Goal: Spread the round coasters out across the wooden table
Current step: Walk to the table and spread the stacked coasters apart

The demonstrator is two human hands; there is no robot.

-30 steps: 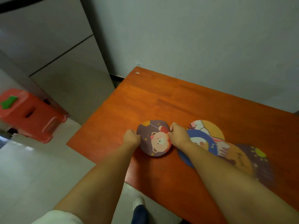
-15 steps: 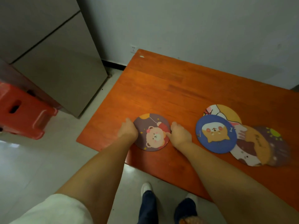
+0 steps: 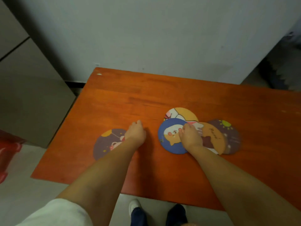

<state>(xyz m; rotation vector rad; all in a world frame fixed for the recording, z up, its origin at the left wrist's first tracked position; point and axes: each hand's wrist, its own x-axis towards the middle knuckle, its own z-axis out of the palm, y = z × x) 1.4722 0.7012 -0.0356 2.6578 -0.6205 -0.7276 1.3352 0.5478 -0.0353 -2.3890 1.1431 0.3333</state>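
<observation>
On the left part of the wooden table (image 3: 179,95) a purple bear coaster (image 3: 105,145) lies alone, partly hidden by my left forearm. My left hand (image 3: 136,133) rests just right of it on bare wood, fingers curled, with nothing in it. Further right several coasters overlap in a cluster. A blue coaster (image 3: 168,137) is on top at the left, a yellow-and-white one (image 3: 182,113) lies behind it, and an orange one (image 3: 213,136) and a dark purple sun coaster (image 3: 232,136) lie to the right. My right hand (image 3: 189,136) sits on the blue coaster's right side, fingers curled onto it.
A grey cabinet (image 3: 32,95) stands left of the table and a red plastic stool (image 3: 8,149) sits on the floor at the far left. A pale wall (image 3: 162,38) runs behind the table. My feet (image 3: 156,212) show below the table's front edge.
Both hands have let go of the purple bear coaster. My right hand moved right onto the blue coaster, and my left hand shifted right onto bare wood. The view has swung right.
</observation>
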